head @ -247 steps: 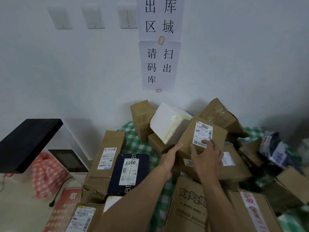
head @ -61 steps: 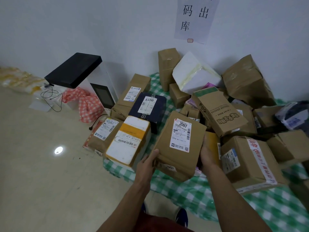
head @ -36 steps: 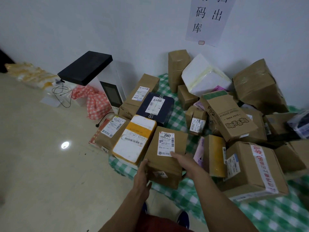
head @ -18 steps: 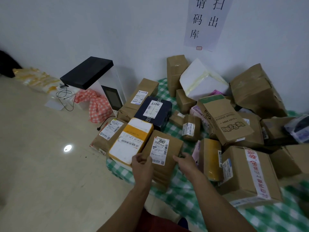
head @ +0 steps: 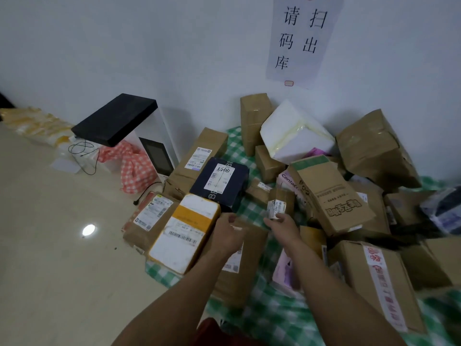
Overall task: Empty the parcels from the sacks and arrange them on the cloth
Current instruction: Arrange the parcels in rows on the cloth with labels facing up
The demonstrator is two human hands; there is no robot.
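Hands hovering over a flat brown parcel (head: 239, 278)
The left hand (head: 229, 232) and right hand (head: 285, 227) are hanging relaxed, gripping nothing (both blurred); the parcel is lying on the green checked cloth (head: 262, 318), directly beneath the fingers.

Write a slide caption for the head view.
Left hand hovers over a brown parcel on the checked cloth; right hand reaches for a small labelled box.

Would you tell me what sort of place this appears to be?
Likely a parcel collection point: labelled parcels heaped on a checked cloth, a posted scan-out notice, and a scanning stand.
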